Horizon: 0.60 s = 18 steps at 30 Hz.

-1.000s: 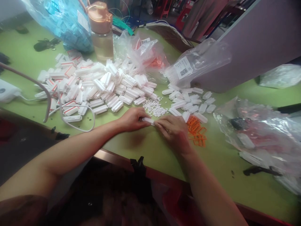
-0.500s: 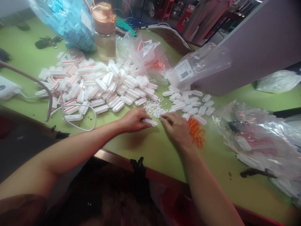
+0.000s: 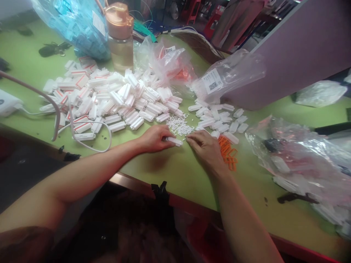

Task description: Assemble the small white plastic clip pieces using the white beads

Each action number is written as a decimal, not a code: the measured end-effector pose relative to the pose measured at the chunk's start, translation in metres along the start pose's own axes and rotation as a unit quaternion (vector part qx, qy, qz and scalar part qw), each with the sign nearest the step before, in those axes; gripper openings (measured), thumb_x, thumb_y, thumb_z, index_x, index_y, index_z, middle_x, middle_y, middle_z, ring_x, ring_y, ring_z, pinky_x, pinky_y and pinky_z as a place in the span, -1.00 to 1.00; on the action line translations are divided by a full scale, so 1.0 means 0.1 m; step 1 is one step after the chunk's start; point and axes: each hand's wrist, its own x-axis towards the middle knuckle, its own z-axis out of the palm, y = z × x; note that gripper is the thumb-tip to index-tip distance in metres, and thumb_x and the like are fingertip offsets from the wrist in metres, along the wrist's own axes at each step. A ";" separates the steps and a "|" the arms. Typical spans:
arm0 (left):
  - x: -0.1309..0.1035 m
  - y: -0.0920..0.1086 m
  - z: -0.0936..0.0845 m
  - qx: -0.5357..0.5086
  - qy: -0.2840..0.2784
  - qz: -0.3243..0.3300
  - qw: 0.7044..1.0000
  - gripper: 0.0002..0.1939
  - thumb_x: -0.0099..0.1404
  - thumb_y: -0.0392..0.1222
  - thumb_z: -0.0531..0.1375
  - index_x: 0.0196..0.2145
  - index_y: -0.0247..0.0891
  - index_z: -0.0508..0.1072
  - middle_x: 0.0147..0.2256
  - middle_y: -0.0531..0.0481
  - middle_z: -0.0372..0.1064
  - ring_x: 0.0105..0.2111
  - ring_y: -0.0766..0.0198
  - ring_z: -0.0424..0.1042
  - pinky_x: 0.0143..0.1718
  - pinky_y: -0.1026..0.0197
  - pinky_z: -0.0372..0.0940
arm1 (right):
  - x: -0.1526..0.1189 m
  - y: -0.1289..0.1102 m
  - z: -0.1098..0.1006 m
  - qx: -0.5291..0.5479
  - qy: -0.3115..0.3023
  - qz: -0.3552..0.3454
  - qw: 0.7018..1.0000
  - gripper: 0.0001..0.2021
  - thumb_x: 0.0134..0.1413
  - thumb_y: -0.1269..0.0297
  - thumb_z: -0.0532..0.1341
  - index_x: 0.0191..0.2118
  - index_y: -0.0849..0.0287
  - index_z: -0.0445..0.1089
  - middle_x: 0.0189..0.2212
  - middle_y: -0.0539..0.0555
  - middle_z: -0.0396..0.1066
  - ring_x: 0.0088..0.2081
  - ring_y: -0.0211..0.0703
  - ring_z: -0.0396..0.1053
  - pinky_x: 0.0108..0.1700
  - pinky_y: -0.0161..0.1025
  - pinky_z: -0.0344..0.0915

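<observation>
A white plastic piece (image 3: pixel 175 141) sticks out of my left hand (image 3: pixel 157 138), whose fingers are wrapped round it. My right hand (image 3: pixel 201 146) is just to the right, its fingertips pinched together at the near edge of a heap of tiny white pins (image 3: pixel 179 126); what they hold, if anything, is too small to name. Beside that hand lie orange frames (image 3: pixel 229 152). Behind it is a small group of white pieces (image 3: pixel 219 118). A large pile of white housings (image 3: pixel 109 96), some with red stripes, spreads behind my left hand.
A bottle (image 3: pixel 120 36) stands behind the large pile, next to a bag of blue parts (image 3: pixel 79 33). Clear bags (image 3: pixel 227 75) lie at the back and right (image 3: pixel 307 157). A white cable (image 3: pixel 95 150) loops at the left. A grey panel (image 3: pixel 296 54) rises at the back right.
The whole view has shifted slightly, with things sitting a little further left. Both hands keep nearly the same pose, close together by the pins.
</observation>
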 end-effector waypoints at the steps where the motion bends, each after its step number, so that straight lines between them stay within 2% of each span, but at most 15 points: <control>1: 0.00 0.00 0.00 -0.003 -0.001 -0.001 1.000 -0.71 0.20 -0.04 0.26 -0.21 -0.26 0.62 -0.40 -0.06 0.38 -0.40 0.31 0.34 -0.33 0.26 0.20 | -0.01 0.00 -0.02 -0.001 0.006 0.008 1.000 -0.80 0.19 0.17 0.17 -0.26 0.09 0.53 -0.26 0.10 0.51 -0.25 -0.09 0.43 -0.22 -0.12 0.30; 4: 0.00 0.00 0.00 -0.009 -0.003 -0.004 1.000 -0.70 0.20 -0.03 0.26 -0.20 -0.26 0.62 -0.40 -0.06 0.38 -0.40 0.31 0.34 -0.33 0.25 0.20 | -0.02 0.00 -0.07 0.002 0.022 0.021 1.000 -0.80 0.19 0.18 0.16 -0.25 0.09 0.52 -0.25 0.10 0.51 -0.26 -0.09 0.44 -0.23 -0.12 0.30; 8: 0.00 0.01 -0.01 -0.005 -0.002 -0.008 1.000 -0.70 0.20 -0.05 0.25 -0.19 -0.27 0.61 -0.38 -0.07 0.39 -0.39 0.30 0.35 -0.32 0.25 0.21 | -0.02 -0.03 -0.06 -0.001 0.007 0.007 1.000 -0.83 0.18 0.19 0.17 -0.28 0.08 0.50 -0.26 0.09 0.53 -0.24 -0.07 0.44 -0.21 -0.12 0.28; 13: 0.00 0.02 0.00 0.001 -0.003 -0.006 1.000 -0.70 0.20 -0.06 0.26 -0.18 -0.27 0.61 -0.38 -0.06 0.39 -0.39 0.31 0.35 -0.32 0.26 0.21 | 0.03 -0.06 0.00 -0.080 -0.021 -0.021 0.996 -0.83 0.19 0.22 0.17 -0.28 0.11 0.51 -0.28 0.12 0.54 -0.21 -0.03 0.44 -0.22 -0.11 0.21; 16: 0.00 0.01 0.00 0.004 -0.003 -0.008 1.000 -0.70 0.20 -0.05 0.26 -0.18 -0.28 0.61 -0.37 -0.07 0.40 -0.38 0.30 0.36 -0.31 0.25 0.23 | 0.03 -0.06 -0.02 -0.103 -0.030 -0.020 0.994 -0.86 0.15 0.25 0.19 -0.33 0.12 0.50 -0.32 0.10 0.55 -0.25 -0.03 0.44 -0.25 -0.12 0.19; 18: 0.00 0.01 0.00 0.003 -0.005 -0.008 1.000 -0.69 0.20 -0.05 0.26 -0.19 -0.28 0.61 -0.37 -0.08 0.40 -0.38 0.30 0.36 -0.31 0.25 0.23 | 0.01 -0.08 -0.06 -0.075 -0.022 -0.006 0.997 -0.86 0.14 0.26 0.20 -0.35 0.11 0.50 -0.36 0.08 0.55 -0.31 -0.07 0.44 -0.27 -0.14 0.21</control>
